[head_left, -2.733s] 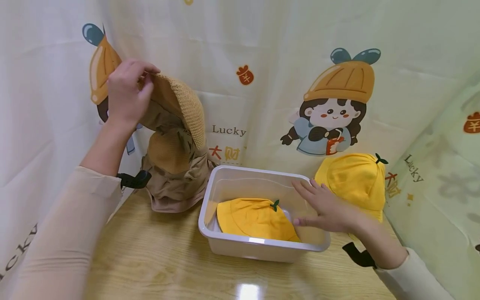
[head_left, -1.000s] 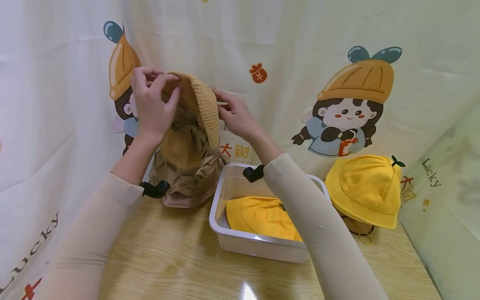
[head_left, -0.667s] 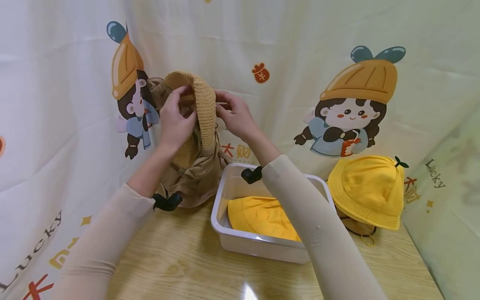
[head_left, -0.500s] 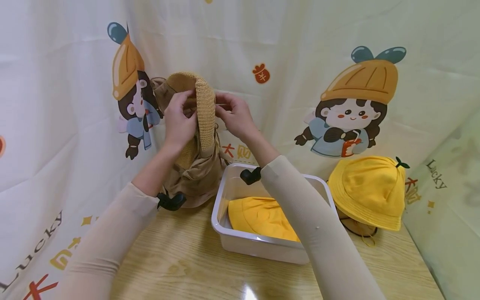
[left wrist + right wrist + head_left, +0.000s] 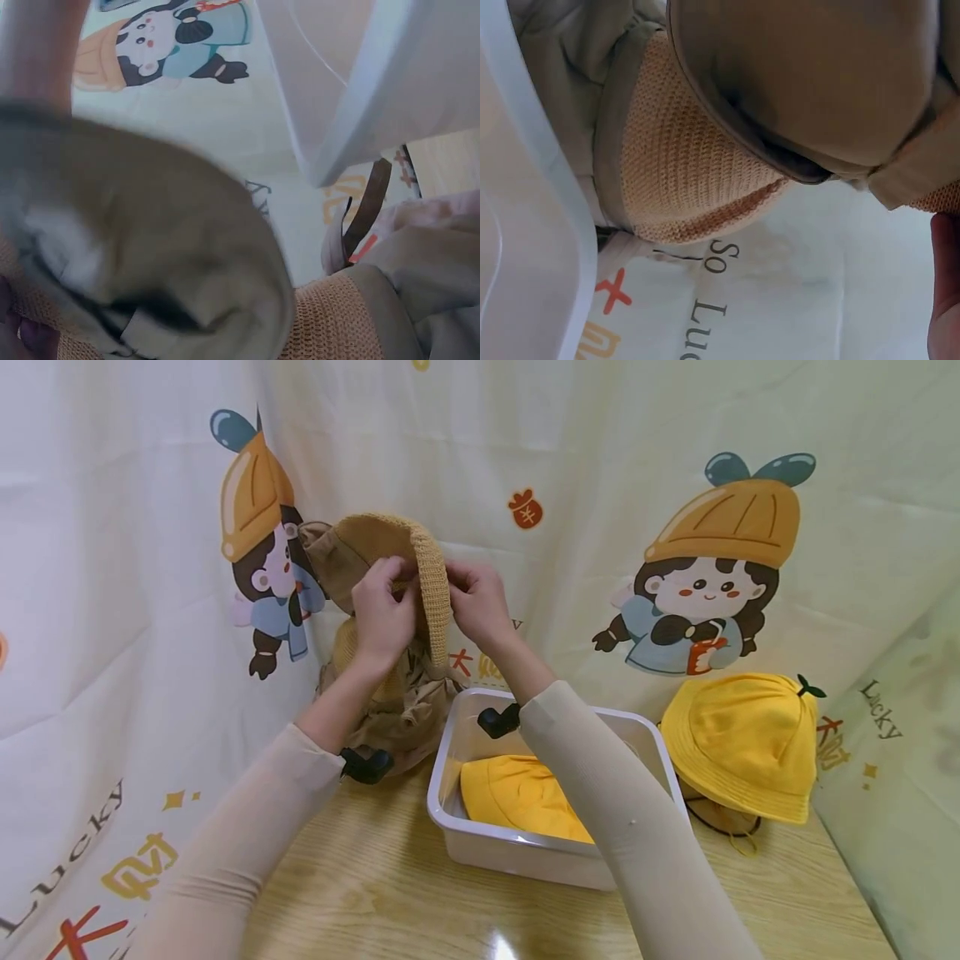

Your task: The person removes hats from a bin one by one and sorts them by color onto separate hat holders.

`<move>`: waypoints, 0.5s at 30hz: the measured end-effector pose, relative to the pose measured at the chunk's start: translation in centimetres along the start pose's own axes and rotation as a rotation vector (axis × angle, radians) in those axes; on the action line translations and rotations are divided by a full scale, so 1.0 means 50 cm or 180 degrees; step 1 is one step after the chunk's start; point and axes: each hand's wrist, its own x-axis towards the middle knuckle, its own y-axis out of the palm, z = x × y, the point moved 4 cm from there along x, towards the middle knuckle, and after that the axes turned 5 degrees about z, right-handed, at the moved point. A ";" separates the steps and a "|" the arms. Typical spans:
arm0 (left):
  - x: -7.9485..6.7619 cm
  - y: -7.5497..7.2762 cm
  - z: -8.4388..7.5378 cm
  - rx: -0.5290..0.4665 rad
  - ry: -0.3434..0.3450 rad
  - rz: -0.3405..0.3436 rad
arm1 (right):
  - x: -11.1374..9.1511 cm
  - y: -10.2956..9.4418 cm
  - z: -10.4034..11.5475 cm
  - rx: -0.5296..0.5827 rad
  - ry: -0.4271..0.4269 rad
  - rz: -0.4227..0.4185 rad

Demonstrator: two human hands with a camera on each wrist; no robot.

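Note:
In the head view, a sun hat of tan weave and brown cloth is lifted at the left, its woven band (image 5: pixel 433 597) upright between my hands. My left hand (image 5: pixel 384 614) pinches it from the left, on the inner side. From the right, my right hand (image 5: pixel 480 602) pinches the same band, thumb and fingers curled. Brown cloth (image 5: pixel 172 232) of the hat fills much of the left wrist view, hiding most of that hand. Below hangs a bunched heap of brown hats (image 5: pixel 408 727), with a woven part (image 5: pixel 690 157) showing in the right wrist view.
A white plastic bin (image 5: pixel 517 857) stands on the wooden table (image 5: pixel 420 910), right of the heap. It holds a yellow hat (image 5: pixel 517 797), partly behind my right forearm. Another yellow hat (image 5: pixel 742 743) with a green sprout sits farther right. Printed curtains (image 5: pixel 570 427) enclose the table.
My right hand has gone from above the bin to the sun hat's woven band. My left hand has moved right and down from the hat's upper edge onto the band.

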 end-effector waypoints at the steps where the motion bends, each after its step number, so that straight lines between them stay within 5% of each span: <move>1: 0.001 0.001 -0.002 0.0004 0.0033 0.0003 | -0.002 -0.002 -0.003 -0.0021 -0.0003 -0.0052; 8: 0.015 -0.010 -0.015 0.0162 0.0152 0.0159 | -0.005 -0.019 -0.006 -0.0274 -0.0017 -0.0292; 15: 0.027 -0.058 -0.021 0.0165 0.0102 0.0161 | -0.002 -0.034 0.001 -0.0259 -0.0079 -0.0401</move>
